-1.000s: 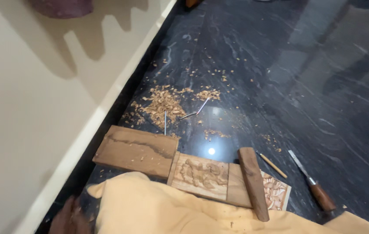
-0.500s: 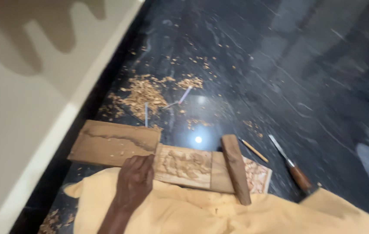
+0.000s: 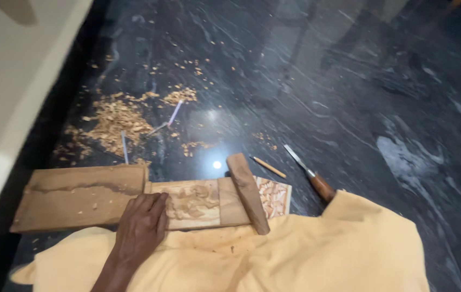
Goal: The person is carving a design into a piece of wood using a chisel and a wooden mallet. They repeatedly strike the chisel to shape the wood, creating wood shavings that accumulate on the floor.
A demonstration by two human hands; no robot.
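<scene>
1. A dark polished stone floor (image 3: 349, 108) fills most of the room, glossy enough to throw back a spot of light.
2. A yellow cloth (image 3: 306, 254) spreads over the person's lap along the near edge.
3. A plain wooden plank (image 3: 73, 194) lies at the left, touching the carved wooden panel (image 3: 198, 203) beside it.
4. A wooden mallet (image 3: 248, 192) rests tilted across the panel's right part.
5. The left hand (image 3: 141, 227) lies flat on the panel's left end, fingers loosely together and pressing down, gripping nothing.
6. A heap of wood shavings (image 3: 114, 121) is scattered beyond the plank.
7. A chisel (image 3: 310, 174) with a brown handle lies to the right of the panel, its handle end at the cloth.
8. A pencil (image 3: 268, 167) sits between chisel and mallet.
9. The right hand is out of sight.
</scene>
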